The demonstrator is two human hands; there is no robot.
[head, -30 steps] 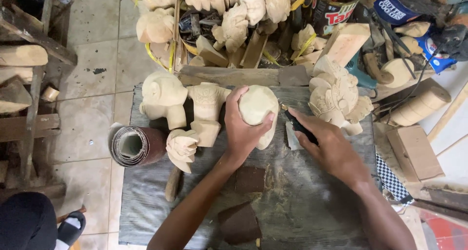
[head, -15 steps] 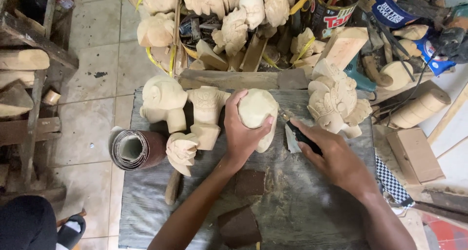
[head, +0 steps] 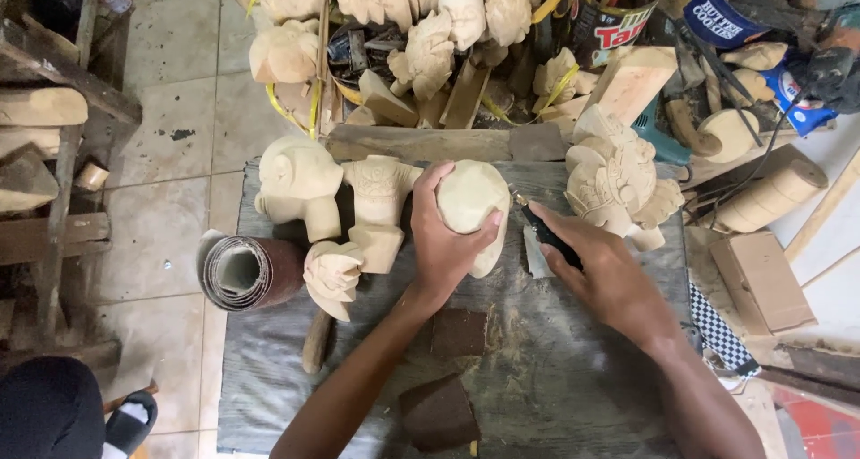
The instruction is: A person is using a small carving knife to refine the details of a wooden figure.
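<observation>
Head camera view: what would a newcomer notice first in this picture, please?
Probably the rounded pale wood carving at the centre, gripped by the left hand on the grey mat. Beside it, the right hand holds a dark-handled knife. A sandpaper roll lies at the mat's left edge, and finished carvings crowd the top.

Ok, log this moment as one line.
left hand: grips rounded wooden carving | right hand: holds dark-handled blade beside it | surface: grey cloth

Both forearms are bare, sleeveless to the frame edge, no rings or watch.
</observation>
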